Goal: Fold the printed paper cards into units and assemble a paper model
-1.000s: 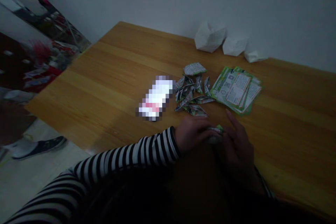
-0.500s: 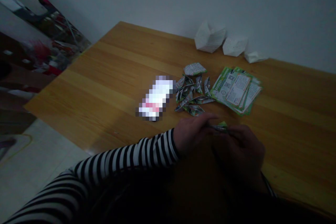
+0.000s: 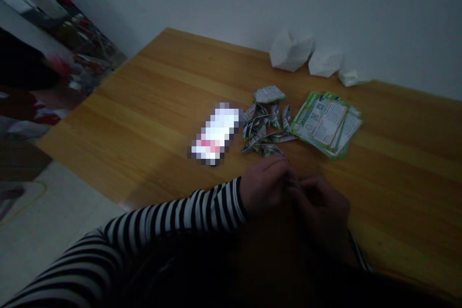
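Observation:
My left hand [image 3: 266, 184] and my right hand [image 3: 321, 204] meet over the near part of the wooden table [image 3: 151, 106]. Both are closed in a pinch on a small folded piece of printed paper [image 3: 295, 184], which barely shows between the fingers. Just beyond the hands lies a cluster of several small folded paper pieces [image 3: 265, 122]. To its right sits a stack of green and white printed leaflets [image 3: 327, 122]. My left arm wears a black and white striped sleeve.
A blurred-out bright rectangle [image 3: 216, 133] lies left of the folded pieces. Three white folded paper shapes [image 3: 290, 50] stand by the wall at the table's far edge. Cluttered shelves [image 3: 54, 43] and pale floor [image 3: 46, 221] lie to the left.
The paper piece showed green between my fingers half a second ago; now my hands have closed in and almost hide it. The shoe on the floor at left is gone.

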A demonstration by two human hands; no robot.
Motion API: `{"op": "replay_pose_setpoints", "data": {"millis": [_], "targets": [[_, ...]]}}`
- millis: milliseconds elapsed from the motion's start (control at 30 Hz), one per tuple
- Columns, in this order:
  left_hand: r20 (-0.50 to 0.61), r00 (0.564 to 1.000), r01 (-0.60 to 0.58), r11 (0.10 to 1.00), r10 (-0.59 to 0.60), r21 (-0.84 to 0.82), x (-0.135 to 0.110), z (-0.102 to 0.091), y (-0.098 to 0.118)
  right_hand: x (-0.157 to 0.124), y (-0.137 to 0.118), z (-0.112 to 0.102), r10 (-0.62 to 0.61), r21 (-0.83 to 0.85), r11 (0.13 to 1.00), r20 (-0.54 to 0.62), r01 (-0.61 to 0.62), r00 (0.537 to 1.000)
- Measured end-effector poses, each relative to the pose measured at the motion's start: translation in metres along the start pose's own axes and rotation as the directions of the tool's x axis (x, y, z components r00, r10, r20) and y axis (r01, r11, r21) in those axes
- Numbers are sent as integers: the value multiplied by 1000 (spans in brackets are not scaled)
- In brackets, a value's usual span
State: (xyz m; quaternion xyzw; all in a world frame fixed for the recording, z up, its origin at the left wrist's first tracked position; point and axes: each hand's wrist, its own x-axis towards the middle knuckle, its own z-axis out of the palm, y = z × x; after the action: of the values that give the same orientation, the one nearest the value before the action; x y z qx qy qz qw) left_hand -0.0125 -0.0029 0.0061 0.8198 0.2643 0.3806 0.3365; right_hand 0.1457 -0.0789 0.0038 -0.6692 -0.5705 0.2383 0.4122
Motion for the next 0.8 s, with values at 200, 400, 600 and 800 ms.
{"op": "replay_pose_setpoints", "data": {"millis": [200,400,600,800], "targets": [[73,991,114,993,-113,-9,2,1,3,1,-7,-3,-81,-62,994,138,90,987],[289,887,363,931,-361,46,5,1,2,4,2,-7,67,11,998,108,-69,992],[129,941,327,938,-313,-112,5,2,-4,5,0,-2,223,373,880,221,-294,949],[186,915,397,883,-358,-251,4,8,-5,5,2,1,229,411,873,131,-263,964]]}}
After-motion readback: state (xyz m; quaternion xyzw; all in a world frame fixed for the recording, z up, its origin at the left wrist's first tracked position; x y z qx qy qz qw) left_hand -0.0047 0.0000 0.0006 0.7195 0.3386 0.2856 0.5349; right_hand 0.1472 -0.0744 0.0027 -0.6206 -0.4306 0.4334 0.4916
